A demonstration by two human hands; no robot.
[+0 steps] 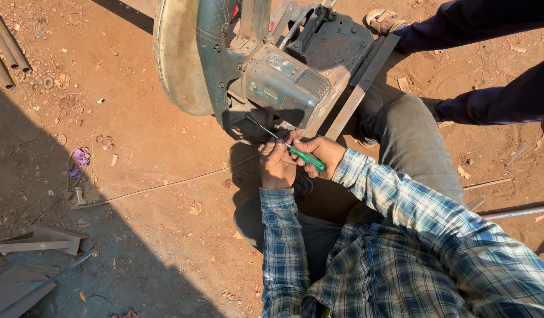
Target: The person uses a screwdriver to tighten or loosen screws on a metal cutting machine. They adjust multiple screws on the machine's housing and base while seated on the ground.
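The person sits on the reddish dirt ground (154, 159) in a blue plaid shirt, both hands raised against a worn green-grey chop saw (254, 65) that stands in front of the knees. The right hand (322, 154) has its fingers closed around the green handle of a screwdriver (289, 148), whose thin dark shaft slants up and to the left toward the underside of the saw's motor housing. The left hand (277, 165) sits just left of the right one, touching it, with its fingers curled at the screwdriver's shaft near the handle; whether they truly pinch the shaft or only steady it cannot be told. The screwdriver thus lies between the two hands, directly below the saw's motor, its tip in the shadow there. A thin cable (166, 185) trails along the ground to the left of the saw's base. Further left of the saw lie a scrap of purple cloth (79, 159) and, nearer the lower edge, flat metal offcuts (33, 242). To the right of the saw, a second person's dark trouser legs (501, 65) and a sandalled foot (384, 20) show, well apart from the hands. A flat steel bar (360, 85) leans along the saw's right side.
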